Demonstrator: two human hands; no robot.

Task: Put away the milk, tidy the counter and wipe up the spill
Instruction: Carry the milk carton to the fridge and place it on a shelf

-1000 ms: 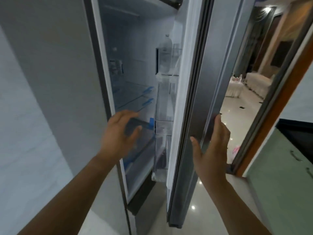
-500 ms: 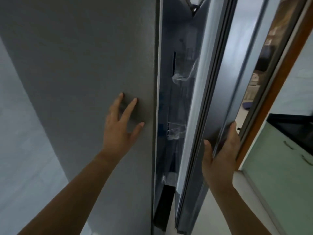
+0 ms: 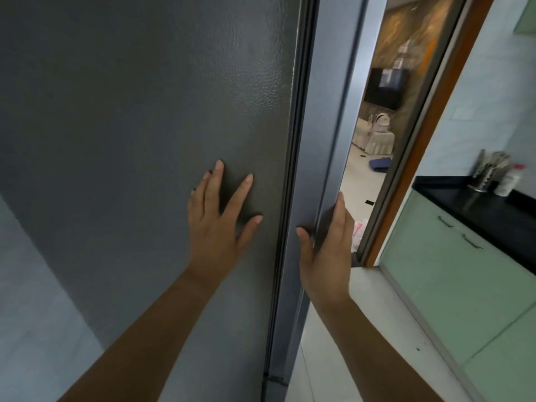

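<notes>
My left hand [image 3: 220, 227] lies flat with its fingers spread on the dark grey side panel of the fridge [image 3: 145, 111], holding nothing. My right hand [image 3: 327, 250] presses against the fridge door [image 3: 333, 111], thumb on the door's edge and fingers stretched up along its face. The door sits against the fridge body and nothing of the interior shows. The milk is not in view, and no spill is visible.
To the right a black counter [image 3: 470, 201] carries a metal utensil holder [image 3: 487, 172] and a white bottle [image 3: 510, 181], above pale green cabinets [image 3: 449, 271]. A wooden door frame [image 3: 429, 111] opens onto another room. Light floor tiles [image 3: 348, 343] lie below.
The fridge door has swung from wide open to shut under my right hand. My left hand came out of the fridge and now rests flat on its side panel.
</notes>
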